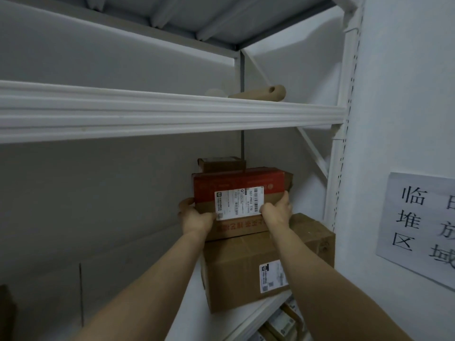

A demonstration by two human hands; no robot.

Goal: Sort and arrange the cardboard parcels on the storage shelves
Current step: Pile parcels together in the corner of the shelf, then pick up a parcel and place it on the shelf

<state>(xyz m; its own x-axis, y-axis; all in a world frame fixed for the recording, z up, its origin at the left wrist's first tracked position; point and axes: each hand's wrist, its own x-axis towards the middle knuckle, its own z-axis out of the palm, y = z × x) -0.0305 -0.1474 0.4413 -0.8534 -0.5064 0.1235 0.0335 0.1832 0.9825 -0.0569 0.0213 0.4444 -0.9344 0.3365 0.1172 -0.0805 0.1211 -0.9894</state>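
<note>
The red-and-brown parcel [236, 185] is sitting between the two hands, resting on top of a big brown carton [236, 274] that is lying just under them. The left hand [195, 217] is gripping the parcel's lower left corner, fingers curling round its edge. The right hand [277, 212] is holding the lower right corner, with fingers reaching up the parcel's right side. A white shipping label [237, 204] is facing the person between the hands, and the right hand's fingertips are touching its lower right corner.

Just above and behind the hands, a small brown box [222, 164] is sitting on the parcel's top. The big carton is carrying its own white label [272, 276] beside the right forearm, and it is standing on a white shelf board [246, 316] below the hands.

Further down, under the right forearm, more parcels [280, 323] are showing on a lower shelf. Well above the hands, a white shelf beam [147, 112] is running across the view, and a tan tube [261, 93] is lying on that upper shelf. To the right of the hands, past the white upright post [342, 143], a paper sign [423, 222] with large black characters is hanging on the wall.
</note>
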